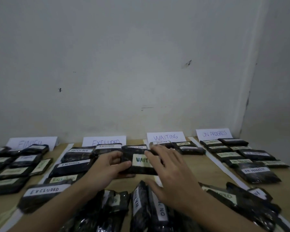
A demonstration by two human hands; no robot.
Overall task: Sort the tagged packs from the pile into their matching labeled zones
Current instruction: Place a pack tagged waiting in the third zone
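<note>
Black plastic packs, each bearing a pale handwritten tag, lie across a wooden table that white strips divide into four zones. The left hand grips the left end of the held pack, fingers over its far edge and thumb on its near face. The right hand is spread with its fingers nearly straight, fingertips touching the pack's upper right edge; it covers the end of the tag, which reads "WAIT". The pack is held above the boundary between the second and third zones, just short of the third.

Risks from this position:
- The pack sits closer to the EXCLUDED packs than to the packs already in the WAITING zone. A release here would probably leave it straddling the boundary or in the wrong zone.
- The film looks slick; a one-sided grip may let the pack slip onto the unsorted pile below.
- The right forearm passes low over that pile and could drag packs out of it.

Legible writing: four standing cards at the wall read, left to right, "FINISH" on the first card, "EXCLUDED" on the second card, "WAITING" on the third card and "ON PROGRESS" on the fourth card. Sorted packs carry matching tags where readable. In the pile, one tag shows "ON P", the rest being hidden.
</note>
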